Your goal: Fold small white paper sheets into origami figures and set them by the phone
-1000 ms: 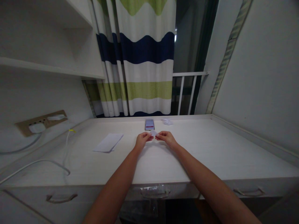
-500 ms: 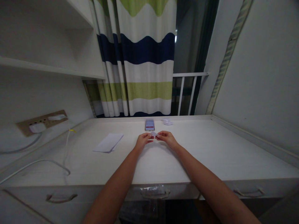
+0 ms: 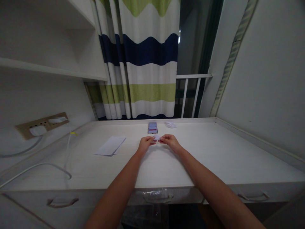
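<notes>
A small piece of folded white paper (image 3: 156, 137) is held between my two hands, a little above the white desk. My left hand (image 3: 145, 143) pinches its left side. On the right side, the fingertips of my right hand (image 3: 171, 142) grip it too. Just beyond the hands lies a phone (image 3: 152, 128) with its screen lit. Small folded paper pieces (image 3: 170, 125) rest to the right of the phone. Flat white sheets of paper (image 3: 111, 146) lie on the desk, left of my left hand.
The white desk (image 3: 226, 152) has a raised edge along the wall. On the left are a power strip (image 3: 43, 125) with plugs and a white cable (image 3: 47, 164). A striped curtain (image 3: 152, 76) hangs behind. Drawer handles (image 3: 63, 203) line the front.
My fingers have shifted slightly on the folded paper, and a bit more of it shows between them. The phone, sheets and other paper pieces stay in place.
</notes>
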